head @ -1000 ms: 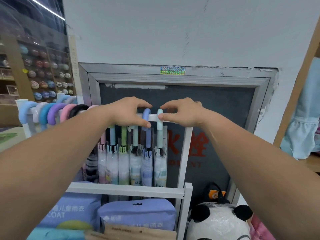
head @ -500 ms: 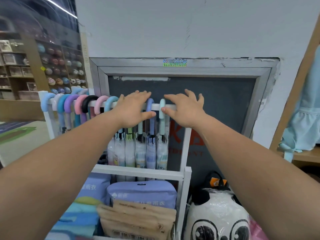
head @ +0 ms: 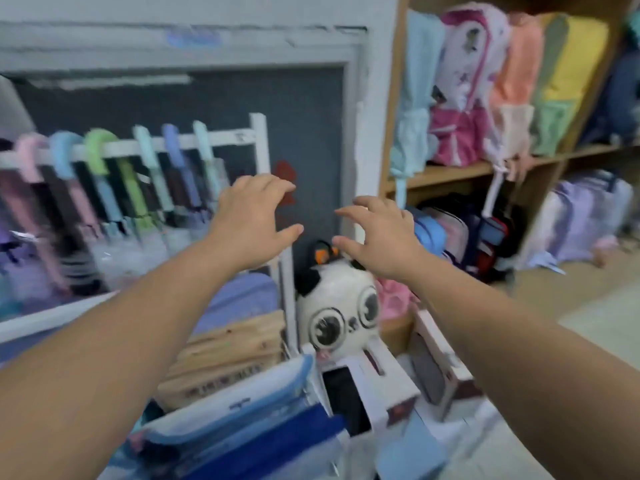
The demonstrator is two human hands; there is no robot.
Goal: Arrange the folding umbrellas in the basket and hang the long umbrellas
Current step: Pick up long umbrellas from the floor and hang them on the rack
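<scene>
Nearest to me, at the bottom edge, I see blue packs [head: 249, 431] stacked in the rack's [head: 260, 140] lower part. Just right of them stands a white box [head: 377, 386] with a dark window. Behind the packs lie brown packets [head: 228, 351]. A panda toy [head: 337, 306] sits just right of the rack's right post, touching the box. Pale floor [head: 602, 327] shows at the right.

Further back, the long umbrellas [head: 145, 178] hang in a row by their curved handles from the rack's top rail [head: 230, 136]. The handles are pink, blue, green, mint and purple. The canopies point down and are blurred. Behind the rack a dark board [head: 301, 112] in a grey frame is set in the white wall. To the right, a wooden shelf [head: 450, 172] holds pastel backpacks [head: 460, 88] above and more bags below.

Both forearms reach forward, palms down. My left hand [head: 251, 225] hovers in front of the right post, below the rail and apart from the umbrellas. Its fingers are spread and slightly bent, grasping nothing. My right hand [head: 379, 237] hovers above the panda toy, not touching it. Its fingers are likewise spread, bent at the tips and released. The hands are near each other with a gap between the thumbs.
</scene>
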